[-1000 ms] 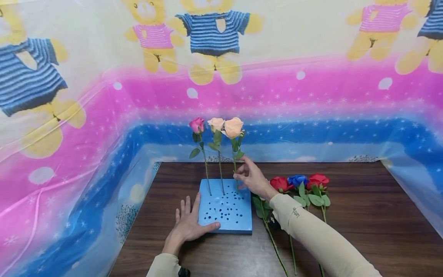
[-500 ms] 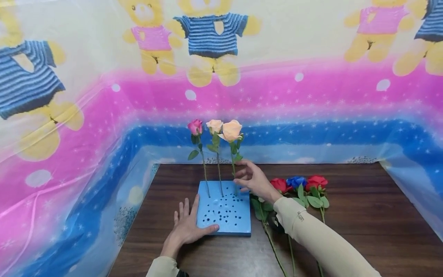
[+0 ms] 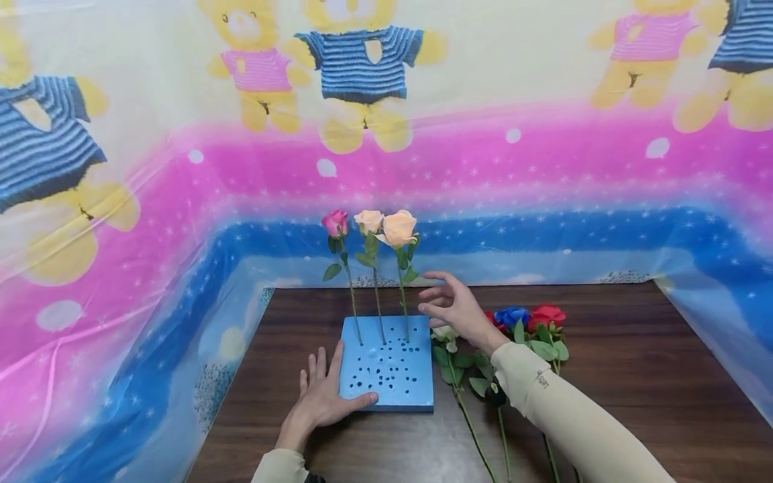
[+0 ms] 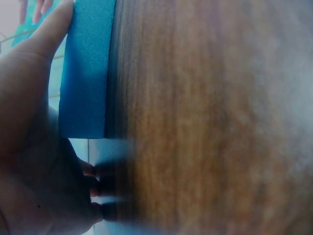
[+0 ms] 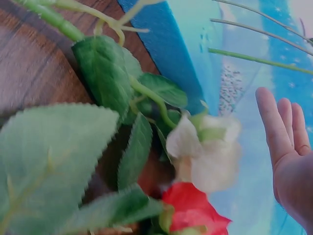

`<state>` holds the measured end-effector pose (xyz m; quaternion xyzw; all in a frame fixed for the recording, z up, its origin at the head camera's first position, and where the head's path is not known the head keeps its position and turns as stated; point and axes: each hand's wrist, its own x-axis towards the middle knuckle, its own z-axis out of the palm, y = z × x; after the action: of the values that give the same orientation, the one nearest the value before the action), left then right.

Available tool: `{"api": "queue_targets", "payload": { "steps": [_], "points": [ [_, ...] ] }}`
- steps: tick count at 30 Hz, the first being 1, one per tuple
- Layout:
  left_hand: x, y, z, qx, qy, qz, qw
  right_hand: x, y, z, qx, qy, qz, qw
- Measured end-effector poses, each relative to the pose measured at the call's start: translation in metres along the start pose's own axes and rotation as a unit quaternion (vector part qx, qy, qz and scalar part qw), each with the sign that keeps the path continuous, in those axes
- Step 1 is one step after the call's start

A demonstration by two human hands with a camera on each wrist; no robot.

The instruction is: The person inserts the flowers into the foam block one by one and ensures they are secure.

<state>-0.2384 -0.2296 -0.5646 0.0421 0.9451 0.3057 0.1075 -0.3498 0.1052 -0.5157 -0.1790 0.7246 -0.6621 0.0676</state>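
Left grip (image 3: 324,394) touches blue block (image 3: 386,362) holding three roses (image 3: 398,229).

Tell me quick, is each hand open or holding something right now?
Left hand: open, fingers spread, touching the blue block.
Right hand: open, holding nothing, apart from the rightmost standing rose.

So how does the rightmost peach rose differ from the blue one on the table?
The peach rose is pale; the blue rose is deeply coloured. The peach rose stands upright, its stem in the blue block, while the blue rose lies on the table. The peach rose's bloom opens wide; the blue rose's petals look bunched. Neither is being held.
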Motion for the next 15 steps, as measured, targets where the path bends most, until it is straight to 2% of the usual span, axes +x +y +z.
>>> {"api": "queue_targets", "payload": {
  "steps": [6,15],
  "points": [
    [-0.001,-0.001,0.0,-0.003,-0.003,0.0,1.0,-0.016,-0.011,-0.021,0.011,0.011,-0.009,0.9998],
    [0.0,-0.001,0.0,-0.006,-0.007,0.001,1.0,-0.058,-0.012,-0.072,0.027,0.039,-0.022,0.9986]
  ]
}}
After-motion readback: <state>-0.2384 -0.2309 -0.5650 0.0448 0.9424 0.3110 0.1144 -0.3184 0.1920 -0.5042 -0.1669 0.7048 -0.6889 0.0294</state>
